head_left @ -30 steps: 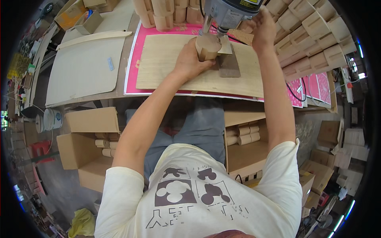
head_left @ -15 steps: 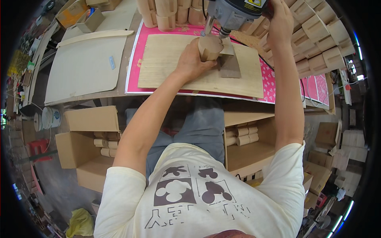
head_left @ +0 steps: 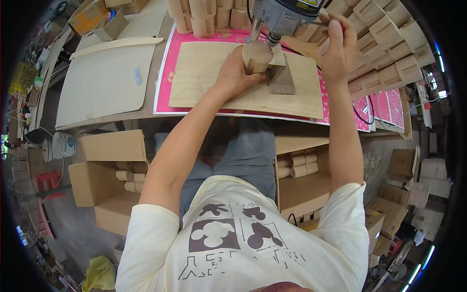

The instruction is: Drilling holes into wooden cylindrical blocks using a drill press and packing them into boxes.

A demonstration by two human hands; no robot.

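My left hand (head_left: 234,73) grips a pale wooden block (head_left: 257,57) with a rounded top, fingers wrapped round its left side and thumb along the front. The block stands against a small wooden jig (head_left: 281,78) under the chuck (head_left: 274,39) of a grey drill press (head_left: 287,17). Whether the bit touches the wood is too small to tell. At the right of the machine head, my right hand (head_left: 339,48) is closed round the end of the feed lever (head_left: 318,23). Beneath the jig lies a flat plywood board (head_left: 209,92).
Wooden pieces stand behind the board (head_left: 203,22), and more are stacked at the right (head_left: 389,41). A pink patterned sheet (head_left: 163,100) covers the bench. Below are open cardboard boxes, left (head_left: 112,209) and right (head_left: 311,192), holding wooden pieces. A black cable (head_left: 362,119) hangs at the right.
My right hand has come nearer to me and slightly left with the lever, which now shows beside the machine head. The left hand and block have barely moved.
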